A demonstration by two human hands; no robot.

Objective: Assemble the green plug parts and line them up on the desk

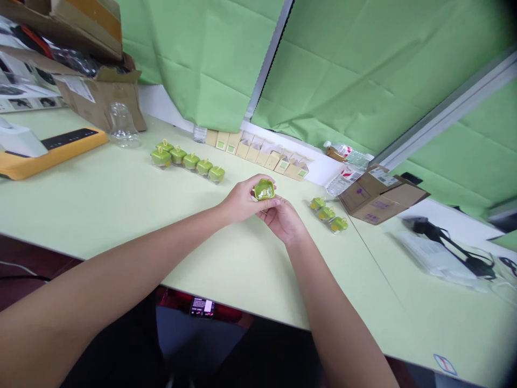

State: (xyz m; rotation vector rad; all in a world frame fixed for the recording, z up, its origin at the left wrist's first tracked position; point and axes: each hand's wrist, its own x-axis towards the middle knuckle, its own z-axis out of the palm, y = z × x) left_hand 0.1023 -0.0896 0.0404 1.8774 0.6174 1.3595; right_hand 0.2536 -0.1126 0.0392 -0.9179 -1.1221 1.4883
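Observation:
Over the middle of the table, my two hands meet around a small green square lid (264, 189). Its hollow, shiny inside faces up toward me, with a pale spot in the middle. My left hand (245, 199) grips the lid between thumb and fingers. Just below and to the right, my right hand (281, 218) has its fingers curled in against the left thumb and the lid's lower side. What those right fingers hold, if anything, is hidden. Several clear little containers with green lids (191, 160) stand to the left, and three more containers (326, 213) to the right.
Small beige boxes (258, 150) line the back edge. Plastic bottles (343, 179) and a cardboard box (379, 195) stand back right. A clear jar (123, 126), an orange-edged device (60, 151) and larger cartons (100, 97) occupy the left. Black straps (456, 245) lie far right.

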